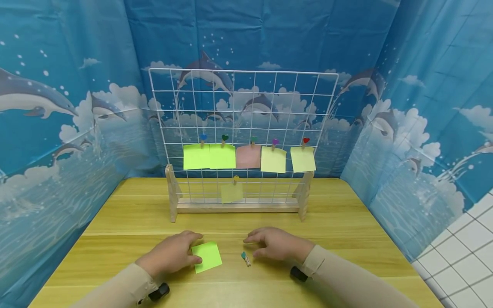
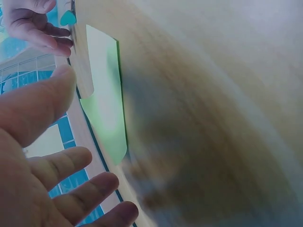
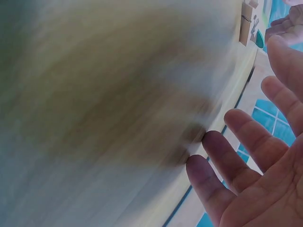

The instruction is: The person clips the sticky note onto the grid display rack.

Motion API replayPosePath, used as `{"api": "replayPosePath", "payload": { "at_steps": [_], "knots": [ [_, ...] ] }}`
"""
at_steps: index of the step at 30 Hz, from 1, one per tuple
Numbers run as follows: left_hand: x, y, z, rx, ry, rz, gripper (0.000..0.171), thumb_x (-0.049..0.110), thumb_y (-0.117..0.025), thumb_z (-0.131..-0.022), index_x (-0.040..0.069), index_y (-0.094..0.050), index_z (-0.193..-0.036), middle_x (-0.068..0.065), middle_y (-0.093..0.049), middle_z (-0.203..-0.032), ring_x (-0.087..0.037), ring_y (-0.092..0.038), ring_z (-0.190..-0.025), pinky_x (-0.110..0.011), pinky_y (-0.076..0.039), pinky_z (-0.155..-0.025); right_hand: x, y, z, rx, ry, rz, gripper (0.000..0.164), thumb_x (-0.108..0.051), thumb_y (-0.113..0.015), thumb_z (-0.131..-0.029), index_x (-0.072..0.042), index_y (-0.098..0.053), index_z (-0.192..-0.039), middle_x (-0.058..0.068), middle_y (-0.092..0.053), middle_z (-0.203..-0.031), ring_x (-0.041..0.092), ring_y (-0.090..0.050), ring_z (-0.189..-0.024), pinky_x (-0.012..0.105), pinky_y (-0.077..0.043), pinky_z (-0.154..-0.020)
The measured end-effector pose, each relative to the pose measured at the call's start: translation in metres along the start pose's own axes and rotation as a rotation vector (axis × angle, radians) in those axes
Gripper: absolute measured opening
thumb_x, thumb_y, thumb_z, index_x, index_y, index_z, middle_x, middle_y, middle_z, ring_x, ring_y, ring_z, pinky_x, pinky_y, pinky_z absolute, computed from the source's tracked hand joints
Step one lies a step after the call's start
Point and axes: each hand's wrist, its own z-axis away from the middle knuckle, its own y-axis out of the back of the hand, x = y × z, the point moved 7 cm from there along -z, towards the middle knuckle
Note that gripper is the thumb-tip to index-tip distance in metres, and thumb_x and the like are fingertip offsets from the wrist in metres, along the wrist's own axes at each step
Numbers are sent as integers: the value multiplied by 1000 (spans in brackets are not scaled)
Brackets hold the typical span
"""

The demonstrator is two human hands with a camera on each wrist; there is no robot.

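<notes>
A bright green sticky note (image 1: 208, 257) lies on the wooden table, its left edge under my left hand (image 1: 174, 253). That hand's thumb overlaps the note in the head view, and its fingers are spread and relaxed in the left wrist view, gripping nothing. To the right of the note lies a small wooden clothespin (image 1: 247, 260) with a teal heart on its end. My right hand (image 1: 275, 244) hovers just beyond and right of the clothespin, fingers loosely extended with nothing in them. The same clothespin (image 3: 246, 23) shows at the top of the right wrist view.
Behind the hands stands a white wire grid (image 1: 242, 102) on a wooden base (image 1: 238, 208). Heart-topped clothespins hold several notes in a row on it, including a pink note (image 1: 248, 157). A pale yellow note (image 1: 231, 193) hangs lower. Dolphin-print curtains (image 1: 57, 141) surround the table (image 1: 127, 205).
</notes>
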Motion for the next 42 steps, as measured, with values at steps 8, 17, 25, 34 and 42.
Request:
{"api": "replayPosePath", "payload": {
  "at_steps": [8, 17, 25, 34, 42],
  "knots": [
    [0, -3, 3, 14, -21, -20, 69, 40, -85, -89, 7, -61, -145, -10, -65, -143, -34, -63, -132, -57, -50, -111, -1, -2, -1, 11, 28, 3, 44, -38, -75, -99, -32, -68, -142, -4, -65, -140, 16, -60, -128, 43, -51, -112],
    [2, -5, 3, 28, -32, -29, 66, 37, -87, -87, 6, -64, -141, -11, -67, -140, -34, -65, -127, -55, -52, -108, -2, -5, -2, 22, 57, -23, 39, -34, -79, -96, -31, -74, -134, -13, -64, -110, 3, -48, -90, 22, -47, -79],
    [2, -6, 1, 29, -45, -53, 68, 37, -88, -85, 6, -64, -141, -9, -68, -136, -30, -66, -121, -54, -53, -104, -5, -6, -4, 18, 87, 3, 37, -36, -79, -95, -31, -75, -132, -15, -60, -98, 3, -44, -85, 20, -42, -74],
    [7, -7, -1, 56, -82, -95, 66, 36, -90, -82, 5, -67, -136, -8, -69, -127, -25, -64, -109, -50, -54, -96, -9, -5, -2, 21, 93, 6, 37, -37, -81, -93, -29, -77, -129, -13, -59, -94, 4, -42, -84, 20, -39, -71],
    [9, -9, -2, 67, -96, -122, 65, 33, -92, -81, 5, -68, -134, -9, -68, -124, -25, -62, -107, -49, -54, -93, -11, -5, -2, 25, 97, 4, 36, -33, -82, -92, -28, -78, -127, -10, -58, -90, 4, -41, -82, 20, -37, -70]
  ]
}}
